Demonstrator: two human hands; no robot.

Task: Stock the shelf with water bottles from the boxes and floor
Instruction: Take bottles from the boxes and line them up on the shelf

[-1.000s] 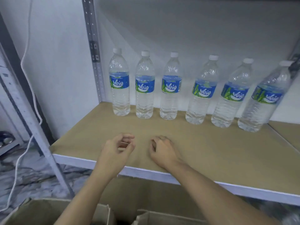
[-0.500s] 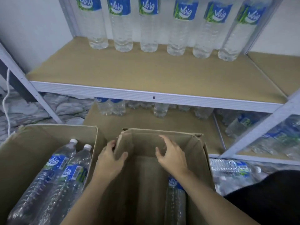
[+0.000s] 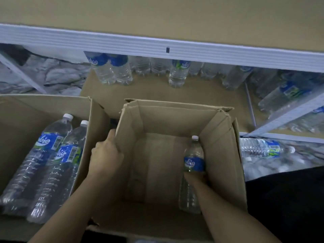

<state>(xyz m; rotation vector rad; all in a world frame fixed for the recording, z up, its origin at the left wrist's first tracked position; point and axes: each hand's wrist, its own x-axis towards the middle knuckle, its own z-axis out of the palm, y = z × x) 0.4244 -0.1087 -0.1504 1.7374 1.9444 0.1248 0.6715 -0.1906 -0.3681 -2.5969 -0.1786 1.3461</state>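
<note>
An open cardboard box (image 3: 175,118) sits below me with one water bottle (image 3: 193,160) lying along its right wall, white cap pointing away. My right hand (image 3: 196,178) reaches down into the box and grips that bottle just below its blue label. My left hand (image 3: 107,156) holds the box's left wall, fingers curled over the edge. A second box (image 3: 52,102) on the left holds two large bottles (image 3: 49,151) lying side by side. The tan shelf (image 3: 157,11) with its white front rail runs across the top.
Several bottles (image 3: 112,71) stand on the lower shelf under the rail. Another bottle (image 3: 263,148) lies on the floor right of the middle box, with more behind a slanted shelf post (image 3: 289,113). A dark garment fills the lower right corner.
My view has tilted down from the shelf to the boxes. My right hand went from the box's far edge down inside and took hold of the bottle. My left hand slid onto the left wall.
</note>
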